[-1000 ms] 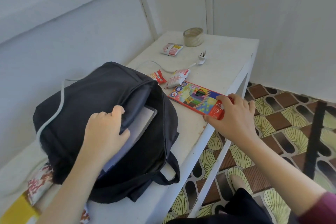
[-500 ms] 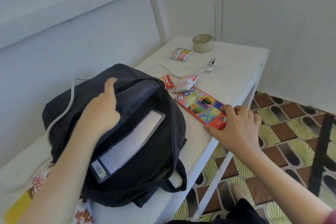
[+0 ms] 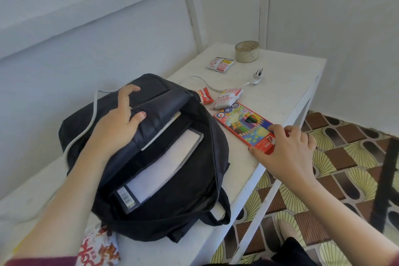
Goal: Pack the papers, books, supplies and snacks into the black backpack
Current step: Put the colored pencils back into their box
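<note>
While the black fabric backpack (image 3: 183,205) is lying flat on the white painted table (image 3: 291,84) with its main zip wide open, the left hand (image 3: 116,127) is gripping its padded upper lip, thumb hooked over the edge and fingers pressing the cloth behind, pulling the mouth open. Inside, a white-covered book with a barcode (image 3: 168,170) is sitting in the main pocket, and a thinner white-edged book or sheaf (image 3: 160,130) is showing in the sleeve behind it.

Just beside the bag, the right hand (image 3: 287,153) is closing on the near end of the flat red cardboard box of coloured pencils (image 3: 244,124), thumb at the near corner and curled fingers over the top, the box lying on the table. Judging by this, the supplies step is getting under way, with papers and books apparently packed. The next move is calling for lifting the box and turning it to slide lengthwise beside the book while the mouth is held wide.

Beyond it, a small red snack packet (image 3: 204,97), a white-and-red snack packet (image 3: 226,98) and another farther off (image 3: 220,63) are waiting, near a white cable with a plug (image 3: 257,76) and a clear tape roll (image 3: 246,51).
</note>
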Tool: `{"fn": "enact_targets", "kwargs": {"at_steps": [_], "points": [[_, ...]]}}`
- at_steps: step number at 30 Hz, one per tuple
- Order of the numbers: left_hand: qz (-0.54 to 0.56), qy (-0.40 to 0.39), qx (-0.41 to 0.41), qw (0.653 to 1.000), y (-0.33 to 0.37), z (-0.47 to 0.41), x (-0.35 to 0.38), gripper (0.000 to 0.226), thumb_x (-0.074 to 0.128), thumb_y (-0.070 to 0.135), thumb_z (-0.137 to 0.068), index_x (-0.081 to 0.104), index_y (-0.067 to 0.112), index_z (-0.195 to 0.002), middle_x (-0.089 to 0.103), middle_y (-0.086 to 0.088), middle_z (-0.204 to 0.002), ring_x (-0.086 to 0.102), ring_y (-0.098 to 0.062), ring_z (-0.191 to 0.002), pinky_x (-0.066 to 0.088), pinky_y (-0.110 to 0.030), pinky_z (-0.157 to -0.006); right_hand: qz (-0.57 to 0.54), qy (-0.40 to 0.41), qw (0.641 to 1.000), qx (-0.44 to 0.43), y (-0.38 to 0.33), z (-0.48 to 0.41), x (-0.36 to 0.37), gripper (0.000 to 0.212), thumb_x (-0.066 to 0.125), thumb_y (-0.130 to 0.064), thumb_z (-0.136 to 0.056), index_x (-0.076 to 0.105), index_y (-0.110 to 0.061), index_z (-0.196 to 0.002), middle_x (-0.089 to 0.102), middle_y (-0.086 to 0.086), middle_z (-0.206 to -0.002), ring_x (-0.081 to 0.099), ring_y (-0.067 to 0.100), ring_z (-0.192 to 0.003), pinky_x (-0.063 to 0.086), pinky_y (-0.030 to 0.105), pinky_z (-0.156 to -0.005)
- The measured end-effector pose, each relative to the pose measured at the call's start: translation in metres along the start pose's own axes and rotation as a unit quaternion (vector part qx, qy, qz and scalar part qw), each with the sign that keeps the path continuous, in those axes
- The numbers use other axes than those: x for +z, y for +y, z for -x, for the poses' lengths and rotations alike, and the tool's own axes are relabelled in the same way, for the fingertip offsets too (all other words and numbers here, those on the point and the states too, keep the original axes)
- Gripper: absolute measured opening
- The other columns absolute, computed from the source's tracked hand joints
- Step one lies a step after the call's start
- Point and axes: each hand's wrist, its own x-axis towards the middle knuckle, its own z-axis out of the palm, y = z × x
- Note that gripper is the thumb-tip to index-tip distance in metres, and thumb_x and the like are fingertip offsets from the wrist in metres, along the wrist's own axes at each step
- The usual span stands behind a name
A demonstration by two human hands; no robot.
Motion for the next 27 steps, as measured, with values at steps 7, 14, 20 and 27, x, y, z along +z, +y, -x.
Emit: {"fn": "enact_targets", "kwargs": {"at_steps": [7, 14, 20, 27], "points": [[-0.202, 0.142, 0.222, 0.943, -0.022, -0.008, 0.024, 0.034, 0.057, -0.007, -0.079, 0.064, 0.012, -0.106, 0.056, -0.015, -0.12, 0.054, -0.037, -0.095, 0.044, -0.049, -0.078, 0.014, -0.007, 1.0, -0.008, -0.001, -0.001, 0.0, 0.074, 0.052, -0.068, -0.076, 0.039, -0.022, -0.133, 0.042, 0.01, -0.13, 0.039, 0.029, -0.12, 0.025, 0.043, -0.102], [-0.254, 0.024, 0.133, 0.958, -0.032, 0.016, 0.032, 0.056, 0.053, 0.059, -0.076, 0.052, 0.04, -0.129, 0.035, -0.018, -0.146, 0.035, -0.045, -0.128, 0.031, -0.063, -0.097, 0.082, -0.05, 0.995, -0.04, -0.004, -0.007, 0.003, 0.077, 0.037, -0.074, -0.079, 0.02, -0.037, -0.144, 0.033, 0.011, -0.141, 0.031, 0.031, -0.128, 0.023, 0.043, -0.104], [-0.231, 0.027, 0.162, 0.959, -0.032, 0.02, 0.028, 0.074, 0.077, 0.033, -0.071, 0.042, 0.042, -0.136, 0.051, -0.018, -0.126, 0.056, -0.04, -0.105, 0.05, -0.047, -0.075, 0.049, -0.044, 0.997, -0.034, -0.013, -0.011, 0.0, 0.068, 0.045, -0.065, -0.082, 0.031, -0.038, -0.142, 0.036, 0.011, -0.139, 0.032, 0.031, -0.126, 0.022, 0.04, -0.103], [-0.16, 0.054, 0.152, 0.974, -0.025, 0.018, 0.005, 0.058, 0.07, 0.029, -0.08, 0.046, 0.05, -0.129, 0.059, 0.001, -0.08, 0.055, -0.02, -0.06, 0.041, -0.025, -0.048, -0.102, -0.029, 0.994, -0.014, -0.025, 0.004, -0.01, 0.055, 0.049, -0.06, -0.082, 0.044, -0.041, -0.133, 0.051, 0.009, -0.121, 0.039, 0.03, -0.115, 0.029, 0.038, -0.096]]}}
